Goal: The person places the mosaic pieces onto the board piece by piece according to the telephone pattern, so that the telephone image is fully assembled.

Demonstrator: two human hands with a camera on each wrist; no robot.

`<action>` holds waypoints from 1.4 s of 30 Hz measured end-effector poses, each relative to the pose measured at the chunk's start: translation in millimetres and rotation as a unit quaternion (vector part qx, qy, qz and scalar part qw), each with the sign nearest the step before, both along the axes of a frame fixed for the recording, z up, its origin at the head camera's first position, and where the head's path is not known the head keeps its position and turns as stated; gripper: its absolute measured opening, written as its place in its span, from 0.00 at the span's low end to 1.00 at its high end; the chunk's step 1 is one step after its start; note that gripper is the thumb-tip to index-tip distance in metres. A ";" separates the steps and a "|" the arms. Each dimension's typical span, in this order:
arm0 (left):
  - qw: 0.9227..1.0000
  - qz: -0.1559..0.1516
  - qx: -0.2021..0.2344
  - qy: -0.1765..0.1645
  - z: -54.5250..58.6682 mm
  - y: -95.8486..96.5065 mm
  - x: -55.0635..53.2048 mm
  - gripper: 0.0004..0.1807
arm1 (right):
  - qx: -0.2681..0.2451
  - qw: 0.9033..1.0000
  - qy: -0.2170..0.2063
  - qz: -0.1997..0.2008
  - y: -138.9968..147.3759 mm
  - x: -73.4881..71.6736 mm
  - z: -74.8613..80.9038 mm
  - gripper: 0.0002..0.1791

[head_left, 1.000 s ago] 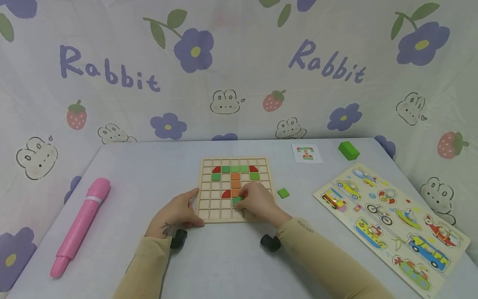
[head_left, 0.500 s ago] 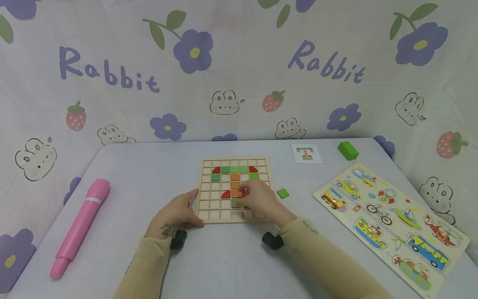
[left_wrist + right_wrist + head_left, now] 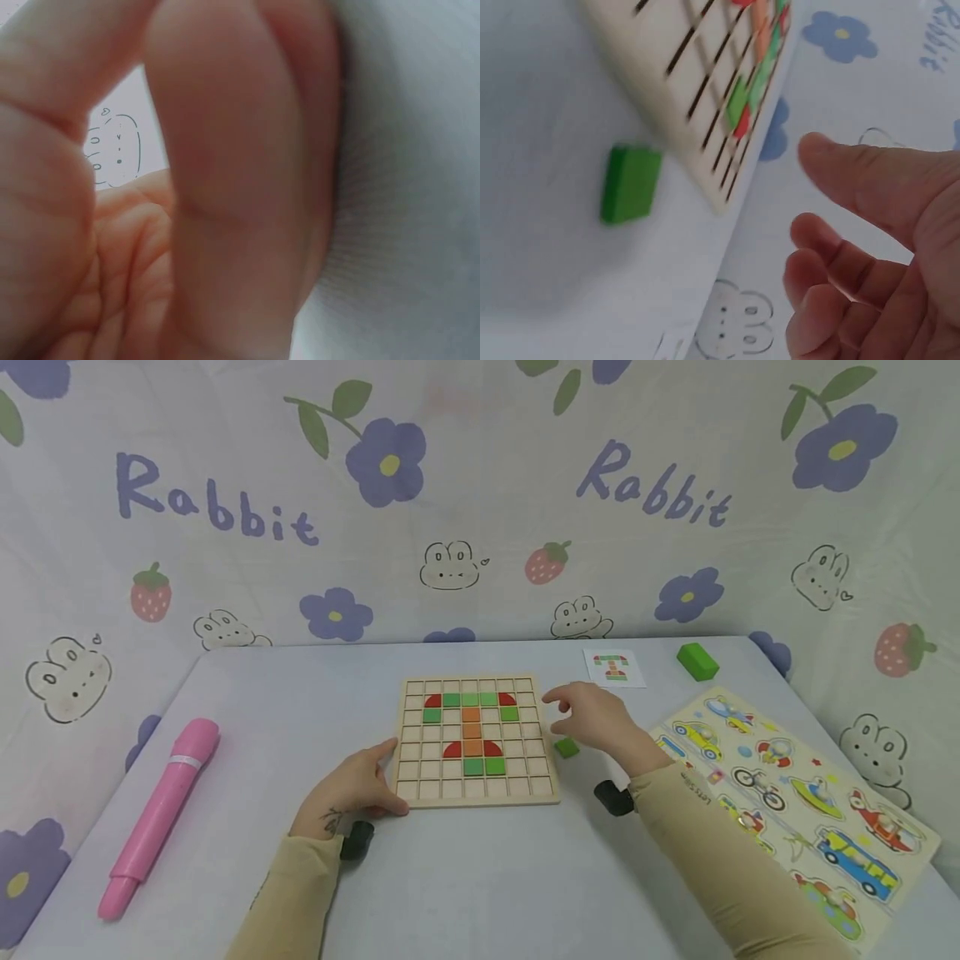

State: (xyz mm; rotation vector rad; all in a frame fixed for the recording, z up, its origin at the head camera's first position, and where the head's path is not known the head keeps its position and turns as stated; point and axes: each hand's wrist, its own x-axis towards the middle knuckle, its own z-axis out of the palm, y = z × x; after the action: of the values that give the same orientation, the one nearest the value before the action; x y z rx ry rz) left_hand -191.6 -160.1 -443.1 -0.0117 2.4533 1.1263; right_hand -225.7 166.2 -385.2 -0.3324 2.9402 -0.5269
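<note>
Hands at a wooden grid board (image 3: 420,777)
Left hand (image 3: 352,787) rests flat on its corner; right hand (image 3: 600,723), fingers loose, hovers over a green tile (image 3: 567,747)

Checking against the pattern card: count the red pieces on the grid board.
4 red pieces, all on the wooden board: one at each end of the top green row, and one on each side of the lowest orange tile. None seems hidden.
</note>
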 end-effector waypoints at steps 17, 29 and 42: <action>1.000 0.003 0.003 -0.005 -1.3 -1.0 -1.5 0.61 | 0.097 0.992 -0.075 0.000 16.5 -7.0 -33.2 0.22; 1.000 0.000 0.001 -0.003 -2.9 -1.4 -1.9 0.61 | 0.096 0.993 -0.068 -0.002 18.7 -5.2 -31.2 0.14; 1.000 0.006 0.010 -0.004 -5.1 -2.2 -2.4 0.61 | -0.194 0.979 -0.050 0.022 -3.6 6.7 -3.5 0.15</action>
State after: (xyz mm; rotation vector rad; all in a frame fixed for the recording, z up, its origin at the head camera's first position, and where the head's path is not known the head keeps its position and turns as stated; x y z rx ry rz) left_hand -194.0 -162.3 -448.2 -0.0253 2.4377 1.1552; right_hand -219.0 162.6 -388.6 -0.3962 2.7123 -1.0796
